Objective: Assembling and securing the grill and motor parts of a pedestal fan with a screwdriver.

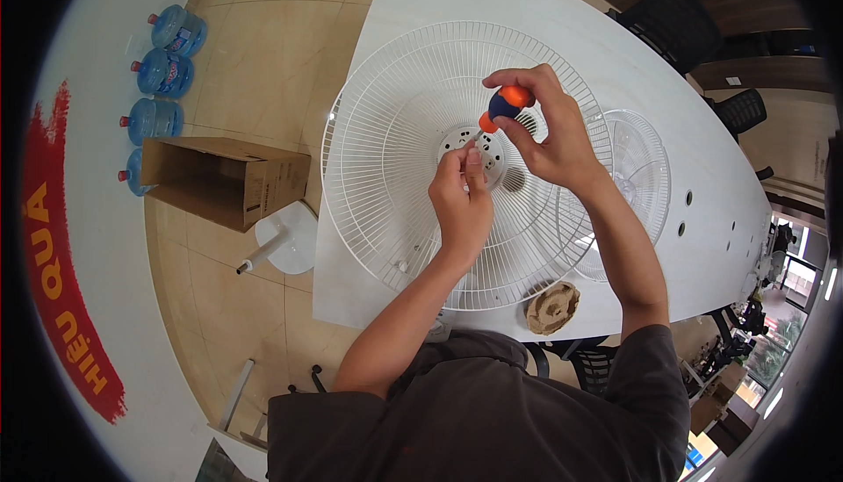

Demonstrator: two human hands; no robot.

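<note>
A large round white wire fan guard [386, 131] lies on the white table, with a pale perforated hub plate [499, 164] at its centre. Over that hub, my right hand [558, 135] is closed on the orange and dark blue handle of a screwdriver [504, 106]. The screwdriver slants down to the left toward the hub. My left hand [464, 197] pinches at the lower end of the screwdriver with thumb and fingertips. Whether a screw sits between those fingertips cannot be made out.
Another wire guard with clear fan blades [637, 175] lies to the right on the table [702, 192]. A moulded cardboard ring [553, 308] sits at the near edge. On the floor at left are a cardboard box [281, 185], a white fan base [294, 241] and several water jugs [165, 72].
</note>
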